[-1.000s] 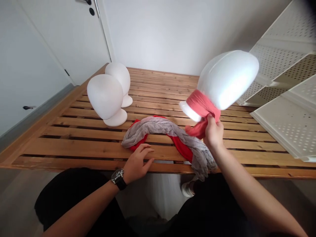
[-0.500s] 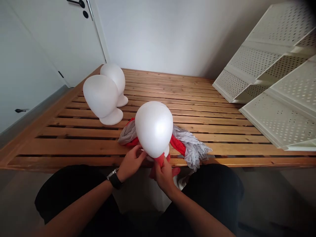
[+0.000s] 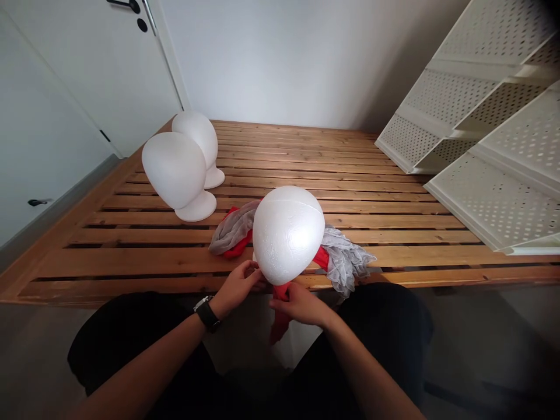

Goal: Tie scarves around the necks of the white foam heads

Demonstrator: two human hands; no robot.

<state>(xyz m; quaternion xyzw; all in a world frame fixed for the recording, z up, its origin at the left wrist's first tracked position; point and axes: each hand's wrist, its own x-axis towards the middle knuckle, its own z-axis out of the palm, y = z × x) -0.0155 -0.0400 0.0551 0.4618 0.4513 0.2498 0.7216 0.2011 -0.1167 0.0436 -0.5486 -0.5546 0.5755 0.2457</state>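
In front of me at the bed-like slatted edge, a white foam mannequin head [image 3: 289,233] stands tilted, its neck and base mostly hidden below it. My left hand [image 3: 238,286], a watch on its wrist, is closed at the head's lower left, the fingertips partly hidden under it. Beneath the chin, my right hand [image 3: 301,304] pinches a red cloth [image 3: 280,326] that hangs down past the slats' front edge. Around the head's base lies a red and grey scarf; its grey ruffled end [image 3: 347,259] spreads to the right, and another grey fold [image 3: 234,230] lies left.
Two more white foam heads, a nearer one [image 3: 175,169] and a farther one [image 3: 199,137], stand on the wooden slats [image 3: 109,262] at left. White perforated metal racks [image 3: 494,198] lean in from the right. A white door [image 3: 100,64] is behind at left.
The mannequin head has tilted and shifted slightly right. My right hand has turned and moved right, still on the red cloth, which hangs lower. My left hand stays by the base.
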